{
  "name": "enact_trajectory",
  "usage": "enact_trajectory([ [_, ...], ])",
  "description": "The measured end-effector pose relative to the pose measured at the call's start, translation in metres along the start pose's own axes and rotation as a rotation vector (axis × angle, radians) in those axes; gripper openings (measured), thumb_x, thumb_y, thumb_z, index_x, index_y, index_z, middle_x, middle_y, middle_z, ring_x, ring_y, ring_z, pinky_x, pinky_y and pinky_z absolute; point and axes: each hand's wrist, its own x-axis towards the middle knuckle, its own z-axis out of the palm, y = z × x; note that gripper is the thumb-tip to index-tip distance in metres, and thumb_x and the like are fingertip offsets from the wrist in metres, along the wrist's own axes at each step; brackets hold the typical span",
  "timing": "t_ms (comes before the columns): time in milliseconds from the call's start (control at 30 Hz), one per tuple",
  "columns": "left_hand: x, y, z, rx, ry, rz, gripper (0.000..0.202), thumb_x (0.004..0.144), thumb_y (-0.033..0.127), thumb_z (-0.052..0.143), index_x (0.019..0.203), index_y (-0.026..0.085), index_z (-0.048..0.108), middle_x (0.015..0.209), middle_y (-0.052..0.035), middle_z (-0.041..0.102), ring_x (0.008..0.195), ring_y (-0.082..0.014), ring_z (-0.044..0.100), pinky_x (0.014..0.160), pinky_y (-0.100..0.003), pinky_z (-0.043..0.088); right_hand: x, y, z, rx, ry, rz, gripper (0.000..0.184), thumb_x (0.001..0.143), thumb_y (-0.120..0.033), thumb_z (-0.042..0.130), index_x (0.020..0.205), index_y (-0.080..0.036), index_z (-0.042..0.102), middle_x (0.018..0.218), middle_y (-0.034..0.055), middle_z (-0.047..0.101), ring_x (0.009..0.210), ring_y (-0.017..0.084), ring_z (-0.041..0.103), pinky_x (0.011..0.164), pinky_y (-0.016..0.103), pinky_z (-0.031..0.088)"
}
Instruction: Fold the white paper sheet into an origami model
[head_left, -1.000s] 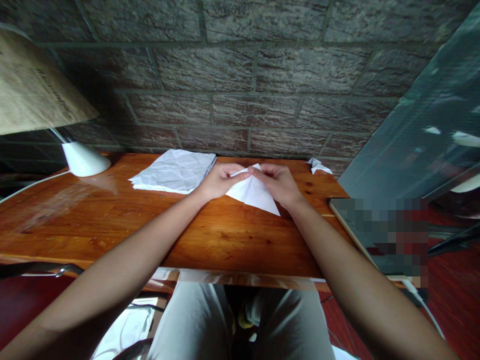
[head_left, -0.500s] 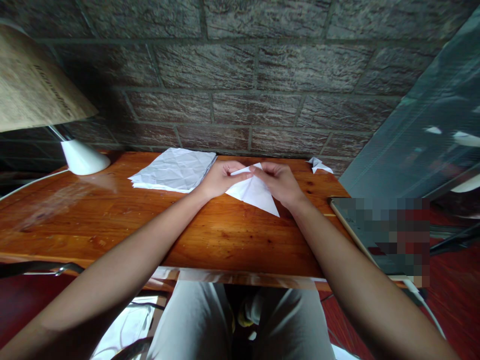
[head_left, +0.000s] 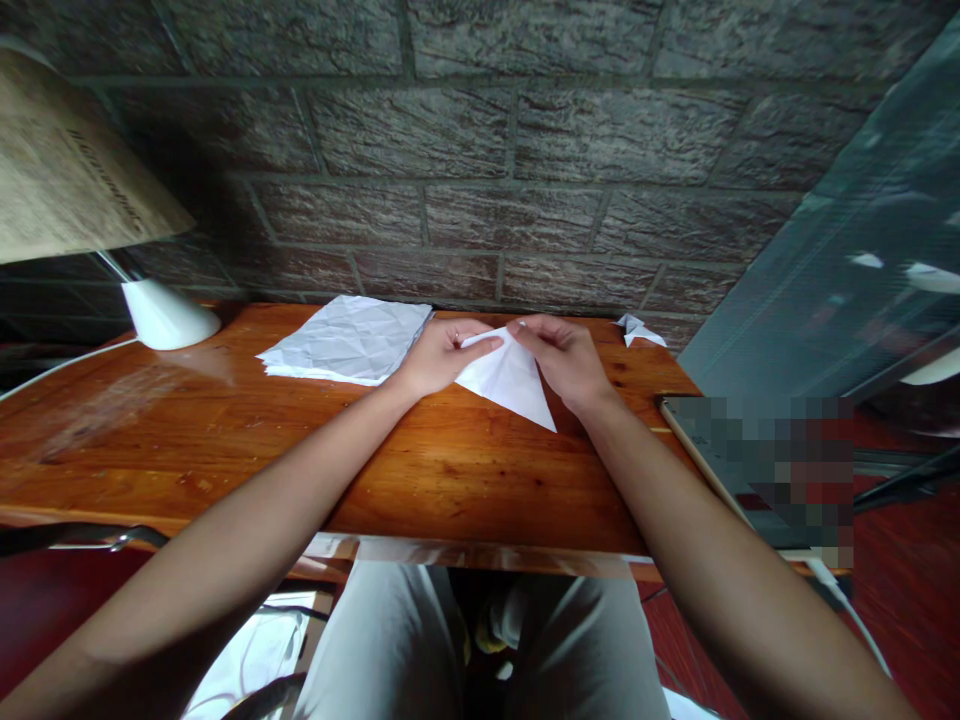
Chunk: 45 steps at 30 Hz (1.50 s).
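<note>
A white folded sheet of paper (head_left: 508,375), pointed at its lower right corner, is held between my two hands just over the wooden desk. My left hand (head_left: 441,358) grips its left edge, thumb lying on top and the other fingers behind. At the upper corner my right hand (head_left: 564,358) pinches the paper between thumb and fingers. The fingertips behind the sheet are partly hidden. Left of my left hand, close to its wrist, lies a stack of creased white paper (head_left: 349,335).
A small folded paper piece (head_left: 639,331) sits at the desk's back right. A lamp (head_left: 169,315) stands at the left. A dark flat device (head_left: 720,460), partly pixelated, lies at the right edge. The brick wall (head_left: 465,215) rises behind the wooden desk (head_left: 450,470).
My right thumb and fingers have shifted slightly right and up along the paper's upper corner. The sheet has turned a little; my left hand has hardly moved.
</note>
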Motion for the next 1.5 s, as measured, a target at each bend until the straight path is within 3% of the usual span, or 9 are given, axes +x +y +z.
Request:
enact_trajectory([
  [167, 0.001, 0.000, 0.000, -0.037, 0.017, -0.075, 0.039, 0.078, 0.053, 0.077, 0.086, 0.015, 0.080, 0.076, -0.0040, 0.076, 0.062, -0.0128, 0.060, 0.058, -0.024, 0.044, 0.003, 0.005, -0.001, -0.071, 0.027, -0.023, 0.033, 0.078, -0.052, 0.073, 0.082, -0.019, 0.075, 0.077, 0.0022, 0.072, 0.069, 0.016, 0.061, 0.066, 0.030, 0.048],
  [433, 0.003, -0.001, -0.004, -0.159, 0.161, -0.128, 0.038, 0.066, 0.049, 0.087, 0.082, 0.015, 0.080, 0.080, -0.0045, 0.077, 0.065, -0.0131, 0.061, 0.061, -0.025, 0.046, 0.005, 0.006, -0.003, -0.115, 0.037, -0.018, 0.033, 0.083, -0.051, 0.069, 0.084, -0.019, 0.075, 0.073, 0.0017, 0.069, 0.068, 0.015, 0.060, 0.065, 0.028, 0.048],
  [667, 0.002, -0.002, -0.004, -0.095, 0.092, -0.052, 0.033, 0.070, 0.047, 0.086, 0.080, 0.016, 0.080, 0.079, -0.0044, 0.077, 0.067, -0.0135, 0.063, 0.062, -0.024, 0.046, 0.005, 0.010, -0.006, -0.221, -0.007, -0.066, 0.043, 0.079, -0.061, 0.072, 0.082, -0.018, 0.076, 0.081, 0.0044, 0.074, 0.071, 0.017, 0.063, 0.068, 0.030, 0.049],
  [933, 0.004, -0.006, -0.006, -0.246, 0.012, -0.193, 0.045, 0.075, 0.057, 0.081, 0.089, 0.015, 0.080, 0.081, -0.0044, 0.077, 0.066, -0.0143, 0.063, 0.065, -0.026, 0.047, 0.004, 0.005, -0.005, -0.532, 0.074, -0.198, 0.036, 0.092, -0.051, 0.061, 0.088, -0.018, 0.077, 0.092, 0.0085, 0.079, 0.083, 0.023, 0.071, 0.076, 0.033, 0.052],
  [1133, 0.006, -0.014, -0.014, -0.450, -0.147, -0.284, 0.048, 0.069, 0.038, 0.089, 0.109, 0.015, 0.079, 0.096, -0.0092, 0.080, 0.084, -0.0184, 0.071, 0.085, -0.033, 0.052, 0.005, 0.004, -0.010, -0.580, 0.091, -0.175, 0.029, 0.094, -0.041, 0.059, 0.089, -0.018, 0.077, 0.090, 0.0075, 0.079, 0.082, 0.022, 0.071, 0.078, 0.033, 0.052],
  [1233, 0.005, -0.018, -0.016, -0.455, -0.149, -0.291, 0.051, 0.066, 0.031, 0.091, 0.113, 0.016, 0.078, 0.099, -0.0091, 0.080, 0.084, -0.0184, 0.071, 0.089, -0.035, 0.052, 0.006, 0.006, -0.012, -0.516, 0.073, -0.143, 0.033, 0.091, -0.047, 0.062, 0.084, -0.018, 0.076, 0.085, 0.0065, 0.078, 0.077, 0.020, 0.069, 0.073, 0.031, 0.051],
  [1367, 0.005, -0.016, -0.014, -0.358, -0.094, -0.247, 0.046, 0.067, 0.034, 0.091, 0.108, 0.017, 0.079, 0.099, -0.0087, 0.080, 0.080, -0.0180, 0.071, 0.084, -0.034, 0.053, 0.006, 0.007, -0.012, -0.341, -0.022, -0.103, 0.042, 0.082, -0.061, 0.068, 0.080, -0.019, 0.074, 0.080, 0.0052, 0.075, 0.069, 0.018, 0.063, 0.063, 0.029, 0.047],
  [1500, 0.004, -0.012, -0.010, -0.316, -0.054, -0.225, 0.046, 0.065, 0.034, 0.091, 0.106, 0.017, 0.079, 0.094, -0.0079, 0.080, 0.078, -0.0184, 0.071, 0.079, -0.032, 0.053, 0.004, 0.006, -0.010, -0.353, -0.096, -0.074, 0.049, 0.078, -0.068, 0.069, 0.077, -0.019, 0.074, 0.070, 0.0027, 0.070, 0.061, 0.015, 0.055, 0.056, 0.028, 0.040],
])
